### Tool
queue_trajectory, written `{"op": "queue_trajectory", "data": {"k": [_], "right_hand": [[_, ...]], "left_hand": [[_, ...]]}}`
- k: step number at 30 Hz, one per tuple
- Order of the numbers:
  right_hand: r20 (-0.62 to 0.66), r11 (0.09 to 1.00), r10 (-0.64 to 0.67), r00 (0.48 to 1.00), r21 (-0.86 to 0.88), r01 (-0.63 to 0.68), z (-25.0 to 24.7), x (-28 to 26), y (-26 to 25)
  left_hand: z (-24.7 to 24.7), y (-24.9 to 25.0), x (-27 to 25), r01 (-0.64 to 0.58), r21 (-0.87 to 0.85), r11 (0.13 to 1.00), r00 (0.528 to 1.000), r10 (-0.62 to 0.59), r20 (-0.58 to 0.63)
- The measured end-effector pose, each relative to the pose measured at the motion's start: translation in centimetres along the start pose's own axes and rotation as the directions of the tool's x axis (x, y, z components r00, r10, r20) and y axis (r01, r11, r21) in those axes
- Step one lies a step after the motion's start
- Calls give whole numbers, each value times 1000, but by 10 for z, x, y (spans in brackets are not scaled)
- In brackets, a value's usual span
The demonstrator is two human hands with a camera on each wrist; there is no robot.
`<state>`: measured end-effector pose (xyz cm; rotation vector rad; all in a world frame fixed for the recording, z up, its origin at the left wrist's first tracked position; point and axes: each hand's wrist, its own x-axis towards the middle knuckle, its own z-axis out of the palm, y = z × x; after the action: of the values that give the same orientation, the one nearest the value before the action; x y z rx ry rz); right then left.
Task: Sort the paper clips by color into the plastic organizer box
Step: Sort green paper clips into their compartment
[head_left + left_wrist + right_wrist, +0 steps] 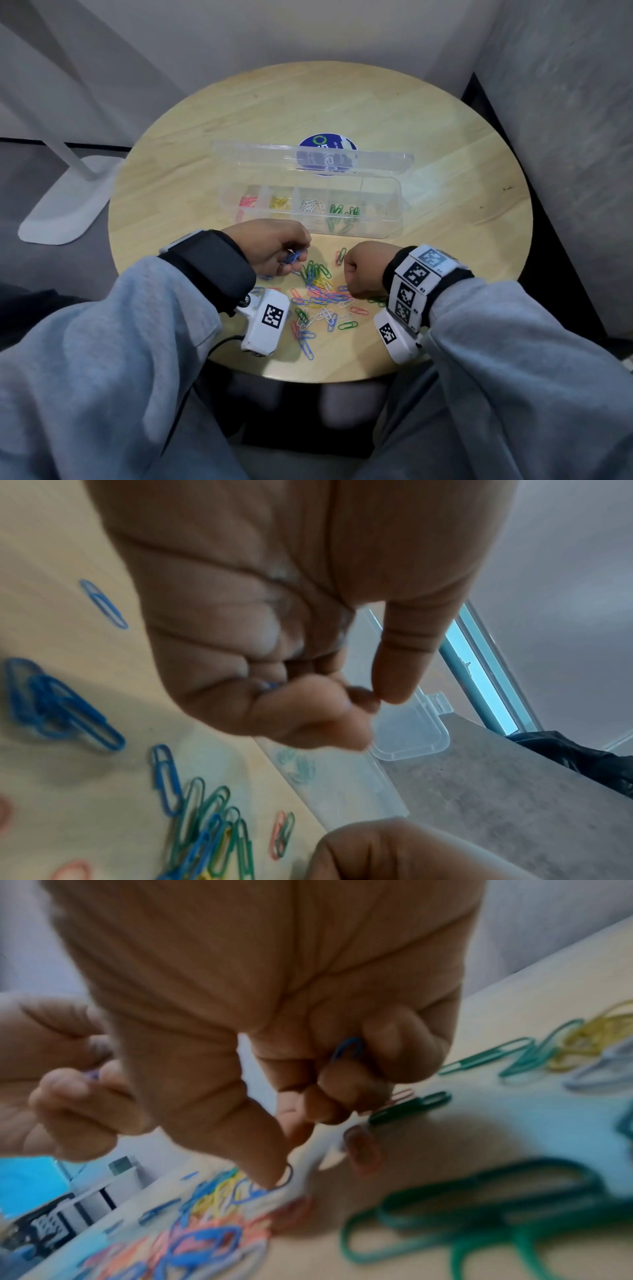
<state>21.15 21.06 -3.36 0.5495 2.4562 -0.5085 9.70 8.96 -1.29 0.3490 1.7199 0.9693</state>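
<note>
A clear plastic organizer box (pixel 397 205) lies open at mid-table, its lid (pixel 308 157) tilted back. Its compartments hold pink (pixel 248 201), yellow (pixel 279 202), white (pixel 311 205) and green clips (pixel 342 210). A mixed pile of coloured paper clips (pixel 322 294) lies in front of the box, between my hands. My left hand (pixel 291 261) hovers at the pile's left edge and pinches blue clips (pixel 293 256) in curled fingers. My right hand (pixel 349 274) is fisted over the pile's right side, with a blue clip (pixel 347 1047) tucked in its curled fingers and a fingertip (pixel 270 1175) down on the pile.
The round wooden table (pixel 445 171) has a blue sticker (pixel 325 142) behind the box. Grey walls stand close at the back and right. A white stand base (pixel 65 205) sits on the floor to the left. Loose green clips (pixel 479 1218) lie by my right wrist.
</note>
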Motion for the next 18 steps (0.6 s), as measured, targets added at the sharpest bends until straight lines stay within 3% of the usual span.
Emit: {"op": "queue_trajectory", "data": {"k": [3,5,9,13,18], "right_hand": [[-24,986,13,1000,166,-9,-5,-4,6],[-41,954,34,999,300,-20,-8,-4,12],[-70,828,30,997,561,15,-11,-3,21],[-46,527,-6,999,849,42,-7,2,21],[32,350,-13,999,936,-25,-9,1,22]], "left_hand": [[-5,-2,1,14,138,990,999,-9,-41],[-9,-4,1,0,323,947,998,19,-57],[-8,-9,-5,-31,746,665,995,93,-41],[0,-13,-2,-35,848,529,993,116,-32],[-25,-11,2,98,889,447,962,186,-200]]}}
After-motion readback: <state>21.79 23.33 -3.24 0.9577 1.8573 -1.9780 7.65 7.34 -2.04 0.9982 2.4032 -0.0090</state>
